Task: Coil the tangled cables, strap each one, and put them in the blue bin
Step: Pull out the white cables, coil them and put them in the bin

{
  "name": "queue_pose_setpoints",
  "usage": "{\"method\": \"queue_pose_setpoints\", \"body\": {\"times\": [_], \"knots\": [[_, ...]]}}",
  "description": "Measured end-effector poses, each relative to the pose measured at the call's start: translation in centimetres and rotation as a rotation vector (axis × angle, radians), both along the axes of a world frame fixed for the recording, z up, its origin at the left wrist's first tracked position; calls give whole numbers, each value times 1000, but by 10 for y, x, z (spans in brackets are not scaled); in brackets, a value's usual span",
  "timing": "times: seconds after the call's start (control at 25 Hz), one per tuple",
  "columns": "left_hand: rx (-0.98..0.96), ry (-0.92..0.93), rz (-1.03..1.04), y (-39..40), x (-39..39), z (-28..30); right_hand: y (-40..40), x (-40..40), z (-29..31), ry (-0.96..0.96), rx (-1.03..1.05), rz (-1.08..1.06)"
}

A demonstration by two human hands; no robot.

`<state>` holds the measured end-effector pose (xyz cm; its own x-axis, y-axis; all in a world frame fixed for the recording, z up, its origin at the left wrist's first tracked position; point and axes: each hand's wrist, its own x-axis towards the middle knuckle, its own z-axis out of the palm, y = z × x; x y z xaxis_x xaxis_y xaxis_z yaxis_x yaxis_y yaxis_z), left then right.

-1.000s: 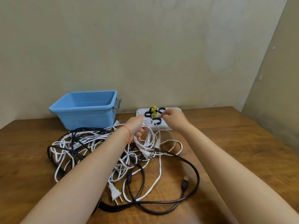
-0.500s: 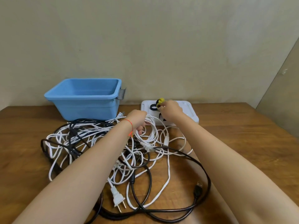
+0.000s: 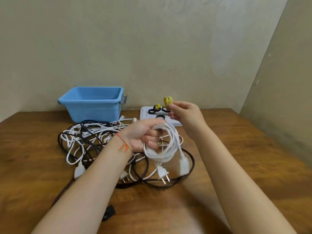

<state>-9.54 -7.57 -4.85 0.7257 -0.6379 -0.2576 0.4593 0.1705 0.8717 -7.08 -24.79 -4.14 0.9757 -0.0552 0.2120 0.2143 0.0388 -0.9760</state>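
Now strapping: my left hand [image 3: 143,137] grips the coiled white cable [image 3: 166,146], right-hand fingers [image 3: 175,108] pinch a yellow strap [image 3: 168,100]; next, unroll it and wrap the coil.

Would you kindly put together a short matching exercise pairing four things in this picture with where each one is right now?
Things:
1. coiled white cable
2. yellow strap
3. blue bin
4. black straps

Places:
A. lying on the white tray
B. pinched in the right hand, raised above the table
C. gripped in the left hand, plugs hanging down
D. standing at the back of the table, by the wall

Pairs: 1-C, 2-B, 3-D, 4-A
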Motion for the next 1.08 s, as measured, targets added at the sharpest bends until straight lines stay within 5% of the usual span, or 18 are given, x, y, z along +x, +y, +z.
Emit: {"method": "queue_pose_setpoints", "body": {"times": [0.12, 0.32, 0.48, 0.8, 1.08], "knots": [[214, 53, 13, -4, -9, -30, 3, -20, -12, 70, -4, 106], [489, -133, 431, -7, -9, -70, 12, -27, -52, 178, 8, 196], [402, -208, 508, -6, -12, -78, 18, -32, -76, 208, 73, 164], [300, -427, 526, 0, -22, -75, 16, -46, -70, 41, -246, 94], [279, -301, 558, 3, -20, -80, 17, -43, -75, 3, -226, 33]]}}
